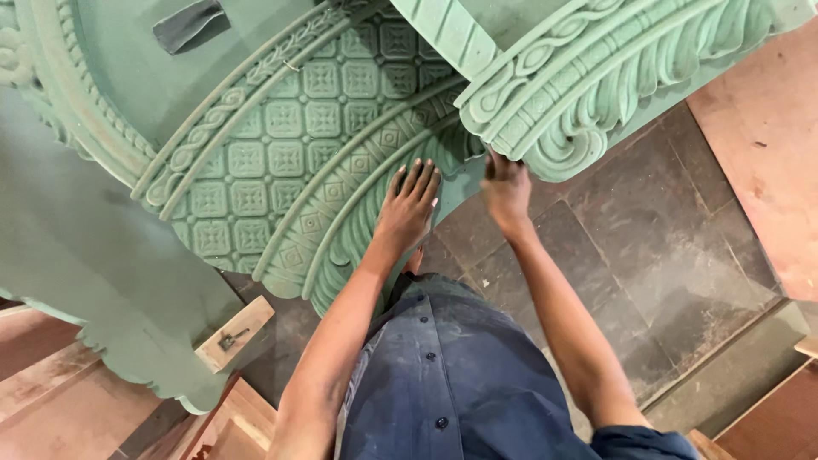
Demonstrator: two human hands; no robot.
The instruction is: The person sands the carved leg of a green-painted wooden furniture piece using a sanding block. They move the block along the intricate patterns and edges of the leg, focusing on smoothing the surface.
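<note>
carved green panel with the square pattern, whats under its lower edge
Under the carved green panel, dark stone floor and a wooden block show. The left hand lies flat on its rim; whatever supports the panel is covered.

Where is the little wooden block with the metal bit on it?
The wooden block is at lower left of the head view, against the bottom edge of the plain green panel, left of the person's left arm.

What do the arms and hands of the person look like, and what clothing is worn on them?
Both arms are bare from above the elbow down; no gloves, rings, watch or bracelets are visible. The left hand shows pale fingernails. The right hand is slightly blurred. A dark blue buttoned shirt with faint dusty marks covers the body; its short sleeve shows at the right upper arm.
</note>
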